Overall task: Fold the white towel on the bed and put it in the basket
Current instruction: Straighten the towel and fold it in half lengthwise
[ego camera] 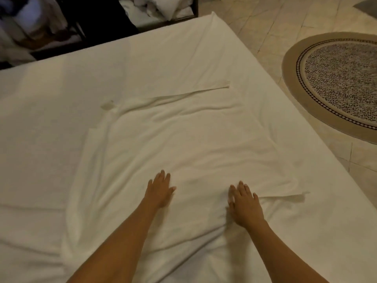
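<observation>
A large white towel (183, 139) lies spread out and wrinkled across the middle of the bed (40, 119). Its far edge has a folded-over corner near the top right. My left hand (160, 189) rests flat on the towel's near part, fingers apart, palm down. My right hand (244, 203) also lies flat on the towel, a little to the right, fingers spread. Neither hand holds any cloth. A dark basket (179, 19) with crumpled white cloth (161, 7) inside stands on the floor past the bed's far edge.
Dark furniture with mixed items (36, 25) stands at the far left beyond the bed. A round patterned rug (336, 82) lies on the tiled floor (265, 23) to the right. The bed's right edge runs diagonally from the far corner toward the near right.
</observation>
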{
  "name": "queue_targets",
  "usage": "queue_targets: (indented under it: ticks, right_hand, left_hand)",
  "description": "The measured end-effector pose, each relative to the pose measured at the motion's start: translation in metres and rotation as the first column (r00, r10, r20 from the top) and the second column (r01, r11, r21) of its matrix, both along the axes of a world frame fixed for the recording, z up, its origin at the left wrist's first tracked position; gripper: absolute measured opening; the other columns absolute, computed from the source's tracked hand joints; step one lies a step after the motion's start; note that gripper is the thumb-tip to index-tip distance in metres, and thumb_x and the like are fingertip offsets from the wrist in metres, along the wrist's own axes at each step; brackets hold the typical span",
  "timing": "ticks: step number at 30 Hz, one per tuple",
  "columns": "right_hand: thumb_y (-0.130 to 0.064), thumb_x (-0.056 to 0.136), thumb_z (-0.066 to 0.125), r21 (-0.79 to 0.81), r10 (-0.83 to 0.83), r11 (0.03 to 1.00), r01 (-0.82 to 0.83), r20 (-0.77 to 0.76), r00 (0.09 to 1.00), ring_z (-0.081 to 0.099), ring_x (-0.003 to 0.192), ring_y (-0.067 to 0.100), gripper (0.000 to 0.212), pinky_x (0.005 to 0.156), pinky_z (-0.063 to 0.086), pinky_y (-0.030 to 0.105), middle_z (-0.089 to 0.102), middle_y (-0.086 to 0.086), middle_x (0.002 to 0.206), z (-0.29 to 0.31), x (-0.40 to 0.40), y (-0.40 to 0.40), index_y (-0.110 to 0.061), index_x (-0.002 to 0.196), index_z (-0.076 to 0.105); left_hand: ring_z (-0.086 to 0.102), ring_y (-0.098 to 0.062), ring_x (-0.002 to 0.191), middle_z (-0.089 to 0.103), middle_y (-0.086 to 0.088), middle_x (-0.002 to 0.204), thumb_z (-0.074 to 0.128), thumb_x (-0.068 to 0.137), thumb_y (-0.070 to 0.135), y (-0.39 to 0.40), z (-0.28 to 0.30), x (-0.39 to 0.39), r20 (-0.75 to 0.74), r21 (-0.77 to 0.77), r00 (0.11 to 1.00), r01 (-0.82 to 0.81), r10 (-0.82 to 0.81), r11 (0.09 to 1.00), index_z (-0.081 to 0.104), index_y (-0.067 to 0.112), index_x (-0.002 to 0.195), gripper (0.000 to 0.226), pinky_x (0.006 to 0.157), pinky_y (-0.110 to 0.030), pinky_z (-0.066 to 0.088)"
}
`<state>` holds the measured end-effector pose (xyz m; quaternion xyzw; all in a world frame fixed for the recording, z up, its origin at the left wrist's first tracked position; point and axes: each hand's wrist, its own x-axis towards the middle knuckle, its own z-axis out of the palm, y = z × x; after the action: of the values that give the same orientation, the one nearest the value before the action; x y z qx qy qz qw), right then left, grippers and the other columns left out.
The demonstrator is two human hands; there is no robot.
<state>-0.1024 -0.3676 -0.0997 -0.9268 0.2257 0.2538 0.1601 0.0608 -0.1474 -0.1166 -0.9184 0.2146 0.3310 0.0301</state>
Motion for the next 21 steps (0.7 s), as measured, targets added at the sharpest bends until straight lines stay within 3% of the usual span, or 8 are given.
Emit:
queue_targets:
  ticks: [6, 12, 16, 17, 18, 19, 20, 21]
  right_hand:
    - [-0.035, 0.097, 0.037, 0.046, 0.155, 0.987, -0.153, -0.062, 0.986, 0.007, 0.147, 0.027, 0.058, 0.118, 0.015, 0.045, 0.006, 0.010, 0.159, -0.007, -0.012, 0.074, -0.020, 0.149, 0.017]
    - [-0.028, 0.098, 0.034, 0.057, 0.232, 0.972, -0.228, -0.101, 0.967, 0.006, 0.147, 0.027, 0.054, 0.118, 0.015, 0.044, 0.008, 0.010, 0.159, -0.009, -0.007, 0.126, -0.021, 0.149, 0.017]
    - [-0.027, 0.097, 0.039, 0.069, 0.258, 0.965, -0.252, -0.091, 0.962, 0.013, 0.145, 0.027, 0.053, 0.116, 0.021, 0.043, 0.013, 0.010, 0.158, -0.013, -0.003, 0.163, -0.021, 0.147, 0.021]
    - [-0.027, 0.096, 0.039, 0.082, 0.255, 0.965, -0.248, -0.089, 0.963, 0.015, 0.145, 0.027, 0.054, 0.115, 0.022, 0.043, 0.014, 0.010, 0.157, -0.014, -0.003, 0.173, -0.021, 0.146, 0.022]
    - [-0.026, 0.096, 0.041, 0.095, 0.253, 0.965, -0.245, -0.087, 0.964, 0.018, 0.144, 0.027, 0.054, 0.114, 0.024, 0.042, 0.015, 0.010, 0.157, -0.015, -0.002, 0.182, -0.021, 0.146, 0.022]
    - [-0.025, 0.094, 0.043, 0.101, 0.251, 0.965, -0.242, -0.077, 0.965, 0.022, 0.142, 0.027, 0.055, 0.113, 0.026, 0.041, 0.019, 0.011, 0.155, -0.017, -0.002, 0.192, -0.021, 0.145, 0.023]
    - [-0.023, 0.093, 0.046, 0.099, 0.247, 0.966, -0.240, -0.063, 0.967, 0.028, 0.138, 0.028, 0.056, 0.111, 0.029, 0.040, 0.025, 0.012, 0.152, -0.018, -0.002, 0.200, -0.021, 0.144, 0.025]
    - [-0.020, 0.091, 0.049, 0.087, 0.243, 0.967, -0.239, -0.043, 0.969, 0.036, 0.132, 0.028, 0.057, 0.108, 0.032, 0.038, 0.034, 0.011, 0.145, -0.019, -0.002, 0.207, -0.021, 0.143, 0.026]
  left_hand:
    - [0.000, -0.021, 0.150, -0.010, -0.009, 0.161, 0.027, 0.101, 0.040, 0.119, -0.010, -0.069, -0.021, 0.035, 0.997, -0.068, 0.068, 0.997, -0.001, 0.015, 0.153, 0.064, 0.120, -0.043, 0.007]
    - [0.001, -0.019, 0.150, -0.012, -0.008, 0.160, 0.031, 0.100, 0.042, 0.172, -0.007, -0.092, -0.068, 0.039, 0.996, -0.063, 0.066, 0.997, -0.002, 0.015, 0.152, 0.068, 0.120, -0.040, 0.010]
    - [0.016, -0.021, 0.148, -0.003, -0.012, 0.161, 0.048, 0.096, 0.033, 0.188, -0.006, -0.097, -0.070, 0.037, 0.997, -0.010, 0.012, 0.999, 0.008, 0.012, 0.152, 0.072, 0.116, -0.035, 0.026]
    - [0.032, -0.020, 0.142, 0.014, -0.016, 0.159, 0.058, 0.091, 0.031, 0.192, -0.008, -0.099, 0.000, -0.020, 1.000, 0.013, -0.013, 1.000, 0.024, 0.009, 0.149, 0.071, 0.110, -0.030, 0.036]
    - [0.055, -0.016, 0.125, 0.042, -0.017, 0.148, 0.075, 0.076, 0.030, 0.195, -0.011, -0.100, 0.059, -0.088, 0.998, 0.029, -0.024, 0.996, 0.050, 0.009, 0.136, 0.068, 0.094, -0.021, 0.049]
    - [0.071, -0.009, 0.094, 0.068, -0.010, 0.122, 0.089, 0.053, 0.030, 0.199, -0.012, -0.100, 0.064, -0.063, 0.996, 0.067, -0.063, 0.996, 0.071, 0.015, 0.109, 0.061, 0.069, -0.013, 0.054]
    - [0.071, -0.002, 0.065, 0.077, 0.003, 0.092, 0.094, 0.032, 0.029, 0.202, -0.014, -0.102, 0.071, -0.036, 0.993, 0.095, -0.092, 0.995, 0.076, 0.026, 0.083, 0.054, 0.048, -0.010, 0.048]
    - [0.063, 0.003, 0.047, 0.074, 0.013, 0.069, 0.093, 0.023, 0.027, 0.205, -0.018, -0.102, 0.086, -0.034, 0.990, 0.117, -0.114, 0.992, 0.071, 0.030, 0.066, 0.049, 0.037, -0.009, 0.038]
